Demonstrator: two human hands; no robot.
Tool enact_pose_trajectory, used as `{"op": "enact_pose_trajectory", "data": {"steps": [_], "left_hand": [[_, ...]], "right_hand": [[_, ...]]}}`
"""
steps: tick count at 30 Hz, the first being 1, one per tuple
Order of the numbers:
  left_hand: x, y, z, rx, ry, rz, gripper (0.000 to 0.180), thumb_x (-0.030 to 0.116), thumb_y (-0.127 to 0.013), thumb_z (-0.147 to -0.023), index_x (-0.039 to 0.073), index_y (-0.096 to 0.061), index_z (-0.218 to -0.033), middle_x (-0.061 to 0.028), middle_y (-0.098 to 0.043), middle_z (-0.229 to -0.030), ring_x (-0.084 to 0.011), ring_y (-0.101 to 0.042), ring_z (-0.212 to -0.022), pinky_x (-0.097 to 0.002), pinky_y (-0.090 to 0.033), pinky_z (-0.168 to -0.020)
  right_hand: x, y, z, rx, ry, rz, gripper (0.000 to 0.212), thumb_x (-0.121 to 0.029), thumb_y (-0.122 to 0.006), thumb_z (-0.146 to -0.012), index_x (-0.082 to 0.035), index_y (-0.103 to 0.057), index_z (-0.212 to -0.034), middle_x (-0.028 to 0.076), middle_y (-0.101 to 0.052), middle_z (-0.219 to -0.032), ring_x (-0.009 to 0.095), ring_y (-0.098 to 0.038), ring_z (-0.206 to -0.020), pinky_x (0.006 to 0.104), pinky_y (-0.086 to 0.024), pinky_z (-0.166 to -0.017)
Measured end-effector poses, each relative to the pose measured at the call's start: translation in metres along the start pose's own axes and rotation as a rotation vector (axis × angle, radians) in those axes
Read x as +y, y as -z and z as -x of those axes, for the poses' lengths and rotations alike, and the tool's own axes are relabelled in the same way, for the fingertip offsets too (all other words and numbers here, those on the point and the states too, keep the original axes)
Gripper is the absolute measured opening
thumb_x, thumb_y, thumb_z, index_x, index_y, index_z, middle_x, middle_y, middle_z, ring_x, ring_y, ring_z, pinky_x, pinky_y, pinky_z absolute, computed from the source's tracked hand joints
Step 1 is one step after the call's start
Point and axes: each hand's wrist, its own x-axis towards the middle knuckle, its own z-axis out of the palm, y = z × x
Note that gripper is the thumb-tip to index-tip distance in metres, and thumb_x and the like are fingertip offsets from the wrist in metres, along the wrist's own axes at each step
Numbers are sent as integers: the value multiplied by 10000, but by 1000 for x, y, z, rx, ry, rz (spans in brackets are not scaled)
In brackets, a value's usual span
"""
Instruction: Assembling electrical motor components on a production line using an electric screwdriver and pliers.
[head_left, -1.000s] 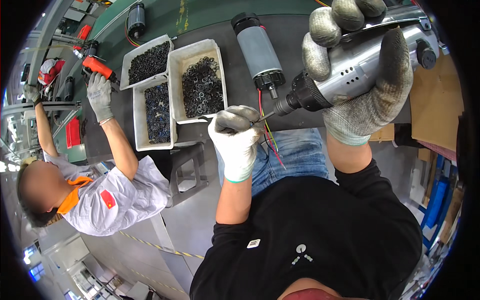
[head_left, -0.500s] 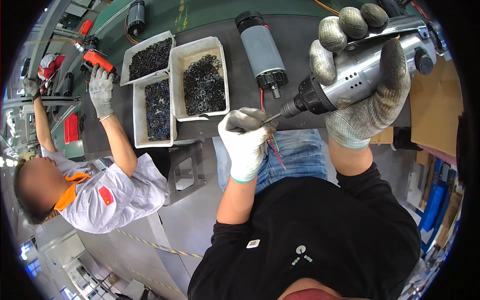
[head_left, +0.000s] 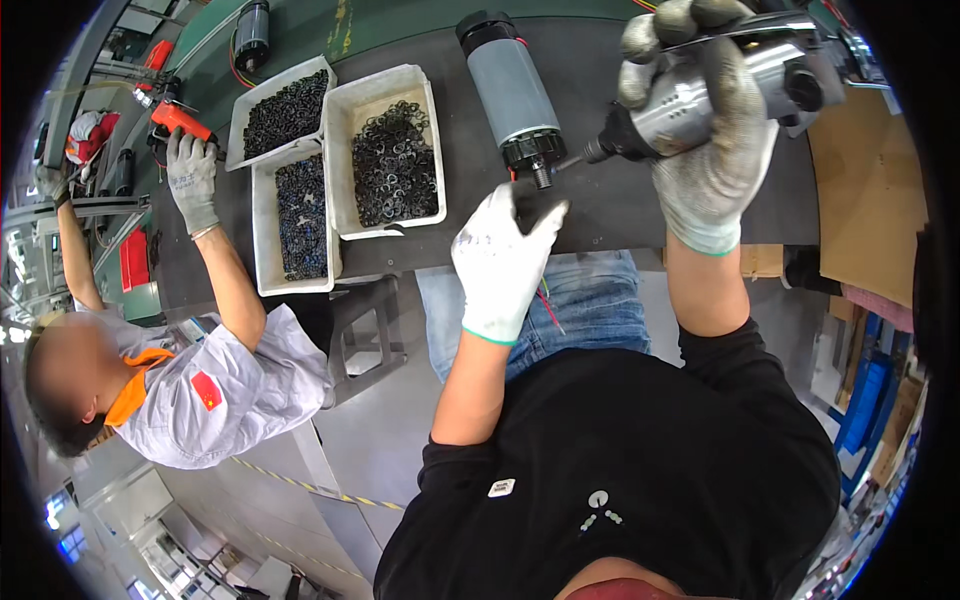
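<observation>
My right hand [head_left: 715, 165], in a grey-white glove, is wrapped round a silver power screwdriver [head_left: 672, 118] with a black nose. Its thin bit points left, and the tip is close beside the threaded shaft of a grey cylindrical motor [head_left: 510, 88]; whether they touch I cannot tell. The motor lies on the dark bench, its shaft end toward me. Just below that shaft is my left hand [head_left: 500, 262], gloved in white, with the thumb spread away from the fingers. No object shows clearly in it.
White bins hold small black rings [head_left: 397, 165], more black parts [head_left: 290, 115] and dark blue parts [head_left: 302, 220]. To the left, a co-worker's gloved hand [head_left: 192, 180] is at an orange tool [head_left: 183, 122]. Another motor [head_left: 252, 35] lies at the back left. Cardboard [head_left: 868, 190] stands at the right.
My left hand has let go of the screwdriver's bit, and its thumb and fingers have parted. The screwdriver has moved up and slightly left, bringing its tip to the motor's shaft.
</observation>
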Motion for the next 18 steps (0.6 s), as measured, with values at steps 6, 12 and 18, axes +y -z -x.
{"op": "enact_pose_trajectory", "data": {"steps": [6, 12, 18], "left_hand": [[-2, -20, -16, -17, -28, -231, 376, 425, -803, -841, 69, -720, -928, -113, -723, -809, -324, -703, -701, -410, -557, -654], [-14, -24, -13, 20, -41, -185, 326, 392, -796, -855, 79, -713, -890, -95, -716, -779, -311, -698, -674, -407, -542, -620], [-12, -26, -13, -73, -49, -349, 325, 373, -787, -866, 58, -709, -888, -112, -706, -751, -304, -687, -641, -411, -531, -596]], "right_hand": [[29, 16, -7, -70, -81, 214, 326, -58, -718, -917, -32, -533, -1184, 138, -649, -1024, 215, -682, -867, 311, -594, -699], [44, 22, -7, -427, 131, 120, 368, -15, -740, -870, -24, -534, -1174, 125, -666, -1032, 198, -683, -878, 313, -588, -754], [32, 25, 5, -188, -114, 254, 391, -52, -747, -883, -29, -522, -1202, 129, -647, -1050, 214, -676, -912, 312, -590, -754]]}}
